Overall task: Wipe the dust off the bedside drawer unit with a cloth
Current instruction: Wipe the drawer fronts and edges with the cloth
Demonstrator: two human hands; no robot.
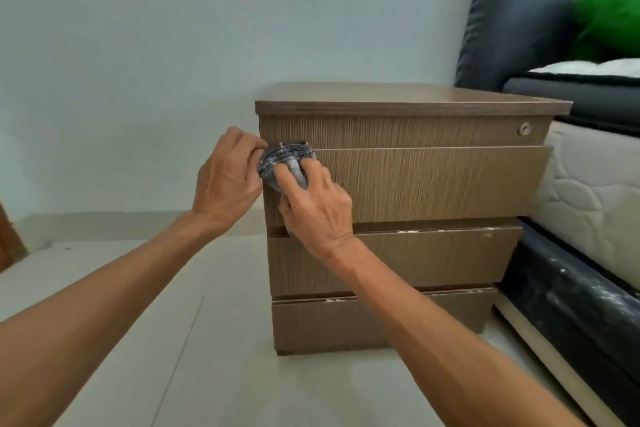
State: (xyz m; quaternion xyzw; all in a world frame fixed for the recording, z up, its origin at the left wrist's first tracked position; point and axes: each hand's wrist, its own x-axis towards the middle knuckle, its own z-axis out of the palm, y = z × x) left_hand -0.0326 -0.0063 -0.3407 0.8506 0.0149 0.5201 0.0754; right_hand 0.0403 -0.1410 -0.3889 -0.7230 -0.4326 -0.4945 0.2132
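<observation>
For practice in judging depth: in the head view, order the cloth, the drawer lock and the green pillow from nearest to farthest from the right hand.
1. Cloth: gripped by the right hand.
2. Drawer lock: top drawer's right end.
3. Green pillow: on the bed, far right.

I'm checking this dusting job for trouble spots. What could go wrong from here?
The cloth is bunched small between the left hand and right hand, so each pass may miss much of the drawer unit. White crumbs along the lower drawer edges could fall to the floor. Pressing on the slightly protruding top drawer might shift it.
</observation>
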